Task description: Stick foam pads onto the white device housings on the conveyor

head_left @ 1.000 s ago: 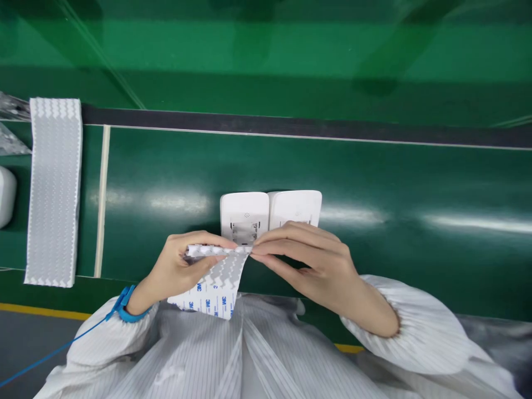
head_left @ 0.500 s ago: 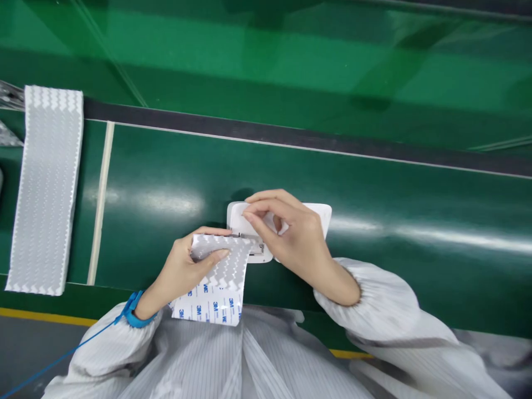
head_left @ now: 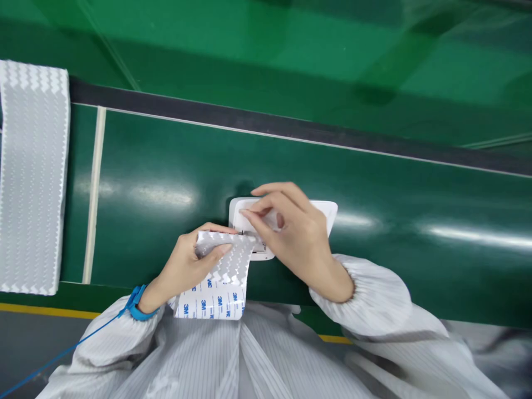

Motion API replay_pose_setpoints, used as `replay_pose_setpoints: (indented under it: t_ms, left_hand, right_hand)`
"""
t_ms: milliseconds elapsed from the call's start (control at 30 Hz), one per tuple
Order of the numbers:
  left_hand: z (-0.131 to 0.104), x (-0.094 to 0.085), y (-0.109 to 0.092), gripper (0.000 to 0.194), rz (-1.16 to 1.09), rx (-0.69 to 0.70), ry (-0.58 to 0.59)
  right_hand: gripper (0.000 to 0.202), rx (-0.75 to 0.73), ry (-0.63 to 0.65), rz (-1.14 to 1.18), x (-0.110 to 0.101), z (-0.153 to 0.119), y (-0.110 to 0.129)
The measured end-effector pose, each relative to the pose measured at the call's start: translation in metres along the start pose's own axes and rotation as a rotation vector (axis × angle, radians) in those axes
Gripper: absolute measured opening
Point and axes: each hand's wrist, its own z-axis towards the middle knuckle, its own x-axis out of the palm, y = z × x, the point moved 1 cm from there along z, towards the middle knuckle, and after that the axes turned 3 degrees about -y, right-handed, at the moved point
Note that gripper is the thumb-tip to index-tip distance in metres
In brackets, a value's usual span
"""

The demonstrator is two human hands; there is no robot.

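My left hand (head_left: 187, 260) is closed on a sheet of adhesive tape pieces (head_left: 216, 302). Its grey, zigzag-cut face is folded over, and the white backing printed with blue 3M marks hangs toward me. The sheet's far edge covers part of a white plastic housing (head_left: 236, 212) lying on the bench; a small recess shows beside it. Above the housing, my right hand (head_left: 301, 235) pinches thumb and forefinger together, its other fingers curled. Whatever may be between those fingertips is too small to make out. The right hand hides the housing's middle.
A long stack of similar adhesive sheets (head_left: 33, 177) lies at the left. A pale strip (head_left: 95, 194) crosses the green bench (head_left: 158, 149), with a dark rail (head_left: 199, 119) along its far edge. A blue wrist strap (head_left: 137, 303) with a cord is on my left wrist.
The view has shifted slightly, so the stack sits farther left. My right hand's upper finger has lifted a little from the pinch. The left hand keeps its hold on the sheet.
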Motion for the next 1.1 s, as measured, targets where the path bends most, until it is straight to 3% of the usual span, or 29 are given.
replay_pose_setpoints:
  t_ms: [100, 233, 333, 500, 567, 867, 1100]
  left_hand:
    - [0.001, 0.001, -0.005, 0.018, -0.002, 0.019, 0.012]
    - [0.005, 0.007, -0.012, 0.018, 0.030, 0.089, 0.029]
    - [0.008, 0.014, -0.014, 0.018, 0.049, 0.070, 0.044]
    - [0.009, 0.025, -0.019, 0.018, 0.084, -0.007, 0.074]
    - [0.010, 0.028, -0.023, 0.018, 0.110, -0.035, 0.087]
    - [0.009, 0.032, -0.025, 0.021, 0.214, 0.008, 0.077]
    - [0.010, 0.032, -0.021, 0.021, 0.240, 0.041, 0.076]
  right_hand:
    - [0.003, 0.029, 0.079, 0.188, -0.013, -0.006, -0.004]
    - [0.011, -0.119, 0.245, 0.251, -0.026, -0.020, -0.008]
    - [0.006, -0.107, 0.226, 0.220, -0.029, -0.029, -0.013]
    - [0.006, 0.234, 0.073, 0.273, -0.033, -0.031, -0.028]
    - [0.006, 0.302, -0.004, 0.252, -0.033, -0.028, -0.033]
    - [0.007, 0.240, -0.004, 0.123, -0.024, -0.025, -0.032]
    - [0.007, 0.126, -0.098, 0.002, -0.023, -0.025, -0.033]
